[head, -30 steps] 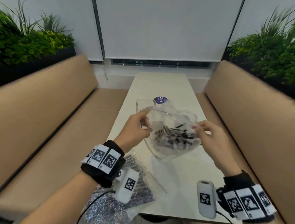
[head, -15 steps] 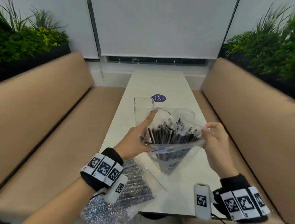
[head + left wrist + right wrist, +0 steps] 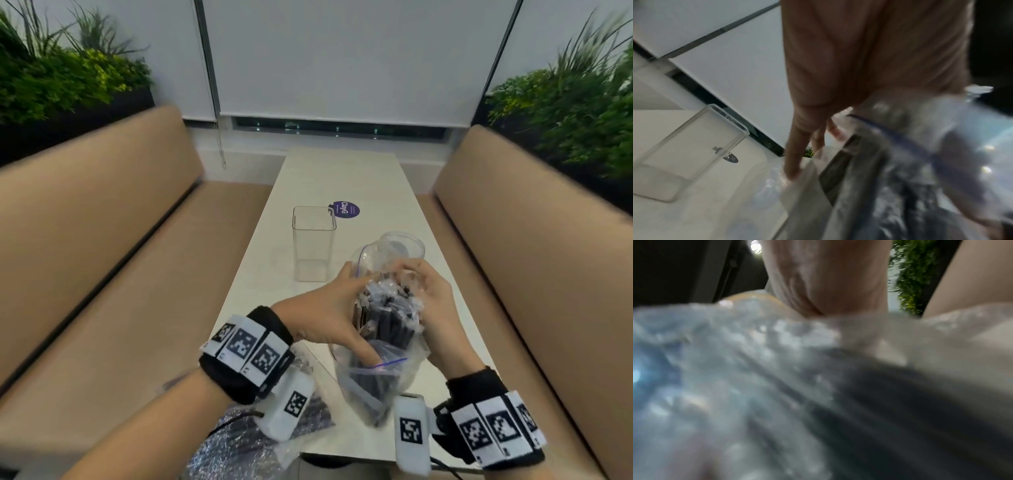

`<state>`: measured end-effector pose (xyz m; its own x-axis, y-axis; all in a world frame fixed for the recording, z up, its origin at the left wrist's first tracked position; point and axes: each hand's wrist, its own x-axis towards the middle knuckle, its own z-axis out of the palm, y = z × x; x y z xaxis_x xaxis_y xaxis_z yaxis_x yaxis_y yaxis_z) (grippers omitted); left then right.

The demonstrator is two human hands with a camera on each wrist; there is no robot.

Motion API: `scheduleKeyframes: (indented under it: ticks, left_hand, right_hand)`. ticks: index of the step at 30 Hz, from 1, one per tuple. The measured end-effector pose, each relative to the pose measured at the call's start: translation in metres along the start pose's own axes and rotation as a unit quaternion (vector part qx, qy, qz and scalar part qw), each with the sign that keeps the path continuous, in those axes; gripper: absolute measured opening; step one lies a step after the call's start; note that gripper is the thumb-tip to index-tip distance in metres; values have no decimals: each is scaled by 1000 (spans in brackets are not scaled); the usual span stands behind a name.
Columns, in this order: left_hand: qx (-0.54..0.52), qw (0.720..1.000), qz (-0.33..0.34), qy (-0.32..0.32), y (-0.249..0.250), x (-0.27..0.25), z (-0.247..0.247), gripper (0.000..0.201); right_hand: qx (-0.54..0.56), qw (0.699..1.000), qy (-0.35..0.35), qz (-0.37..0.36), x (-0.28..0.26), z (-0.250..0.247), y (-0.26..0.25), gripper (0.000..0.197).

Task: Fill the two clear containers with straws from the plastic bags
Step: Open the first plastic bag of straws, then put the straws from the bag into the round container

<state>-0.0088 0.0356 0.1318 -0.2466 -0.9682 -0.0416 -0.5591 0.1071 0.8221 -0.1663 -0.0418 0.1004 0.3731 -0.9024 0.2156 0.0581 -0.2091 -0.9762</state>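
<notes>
Landmark: square container, clear, upright on the surface, nothing in it; also seen tilted at the left of the left wrist view.
Round container: clear round container, just right of the square container and slightly nearer, partly hidden behind the bag.
Bag in hand: clear zip bag with a blue seal line, held above the surface, nearer than the square container and to its right. Its mouth is folded down around the bundle.
Straws: black straws, a tight upright bundle, tops poking out of the crumpled plastic. Blurred dark streaks in the right wrist view.
Left hand: left hand wraps the left side of the bundle through the plastic, thumb low against the bag, fingers curved round; fingers run down along the bag edge in its wrist view.
Right hand: right hand cups the right side of the bundle, fingers curled over the top; the two hands squeeze it between them.
Second bag: another bag of dark straws lies at the near edge of the surface, well nearer than the square container, under the left wrist.
Sticker: round purple sticker on the surface, just behind the square container.
</notes>
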Motion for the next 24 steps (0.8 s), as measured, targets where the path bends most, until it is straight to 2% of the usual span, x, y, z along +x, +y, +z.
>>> scheduleKeyframes:
  ticks: [3,5,7,9,10,12,14,16,18,21,23,24]
  left_hand:
    - [-5,997,-29,75,-11,2,11,123]
    - [-21,988,-40,146,-19,4,14,133]
    - [-34,976,-25,214,-23,9,19,133]
    - [-47,963,0,265,-24,13,28,133]
    - [-63,958,6,280,-24,15,35,133]
    - [-121,955,6,270,-26,16,51,139]
    - [-175,960,-4,218,-27,14,60,139]
    - [-249,949,-3,191,-30,13,55,115]
    - [-311,925,-17,218,-34,13,40,76]
    - [-289,928,7,237,-29,12,13,36]
    - [-276,941,-12,194,-26,16,2,30]
    - [-293,939,-45,173,-27,20,-2,37]
  right_hand:
    - [1,998,-10,64,2,-13,2,21]
    - [-46,997,9,69,2,-27,9,25]
    - [-112,991,42,61,0,-38,20,16]
    - [-184,977,74,71,-5,-42,37,35]
    - [-185,975,85,87,-8,-41,44,38]
    - [-79,984,79,139,-11,-36,51,26]
    - [50,979,70,186,-9,-35,54,28]
    - [116,968,104,199,-1,-41,62,29]
    - [118,961,153,196,5,-47,69,30]
    - [56,971,169,159,13,-45,71,32]
    - [-5,984,130,126,20,-36,71,32]
    - [-26,988,109,109,23,-29,69,28]
